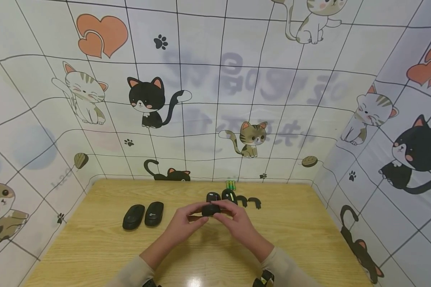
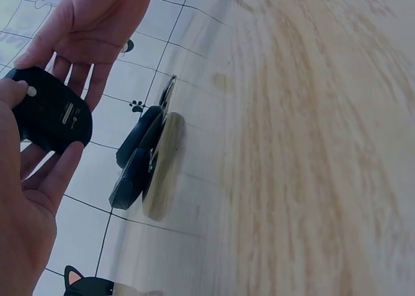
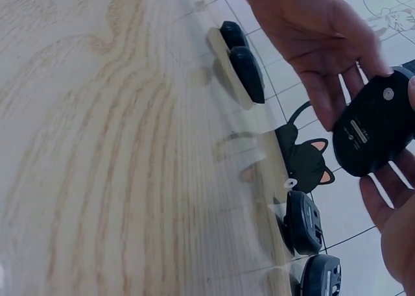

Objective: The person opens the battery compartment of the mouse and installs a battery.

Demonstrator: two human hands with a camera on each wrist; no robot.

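Both hands hold a black computer mouse (image 1: pixel 210 209) up off the table, in front of me. My left hand (image 1: pixel 186 219) grips one end of it, thumb on the near side and fingers beyond. From the other end my right hand (image 1: pixel 236 218) pinches it the same way. In the left wrist view the underside of the mouse (image 2: pixel 55 111) shows, with a small round spot and a printed label. Just behind the hands lie two black mice with their tops off, one (image 1: pixel 213 197) partly hidden by the held mouse, the other (image 1: pixel 228 195) farther right.
Two whole black mice, one (image 1: pixel 133 217) beside another (image 1: pixel 154 214), lie at the left. Two curved black covers (image 1: pixel 242 200) (image 1: pixel 255 202) lie right of the uncovered mice. Several green batteries (image 1: pixel 231 185) lie near the table's back edge, below a cat-printed wall cloth (image 1: pixel 201 119).
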